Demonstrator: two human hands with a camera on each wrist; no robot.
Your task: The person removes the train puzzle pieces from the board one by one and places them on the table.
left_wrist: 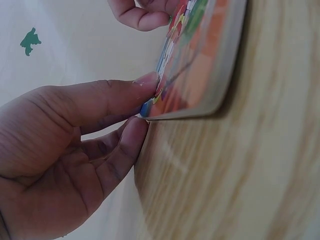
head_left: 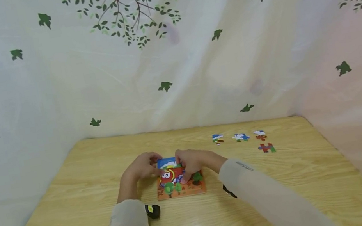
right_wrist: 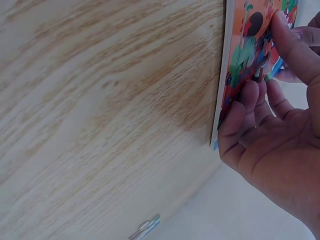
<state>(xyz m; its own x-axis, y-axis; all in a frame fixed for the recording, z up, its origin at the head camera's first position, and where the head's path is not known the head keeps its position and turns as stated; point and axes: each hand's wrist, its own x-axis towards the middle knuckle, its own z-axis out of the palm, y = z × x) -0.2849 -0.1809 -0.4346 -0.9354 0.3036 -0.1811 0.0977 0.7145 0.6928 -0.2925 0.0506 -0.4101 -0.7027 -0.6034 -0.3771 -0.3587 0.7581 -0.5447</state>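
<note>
A jigsaw puzzle board (head_left: 181, 192) with a cartoon red figure, blue sky and an orange lower part lies on the table. My left hand (head_left: 144, 166) is at its left side; in the left wrist view the thumb (left_wrist: 145, 85) lies on the picture and a fingertip is by the board's edge, pinching it. My right hand (head_left: 190, 163) reaches over the board's right half. Its thumb and curled fingers (right_wrist: 252, 95) pinch a puzzle piece (right_wrist: 263, 62) at the picture's surface, largely hidden by the hand.
Several loose puzzle pieces lie at the back right of the wooden table (head_left: 284, 183), among them a blue-and-white piece (head_left: 241, 137) and a red piece (head_left: 266, 148). A pale curtain (head_left: 194, 59) with green leaf prints hangs behind the table.
</note>
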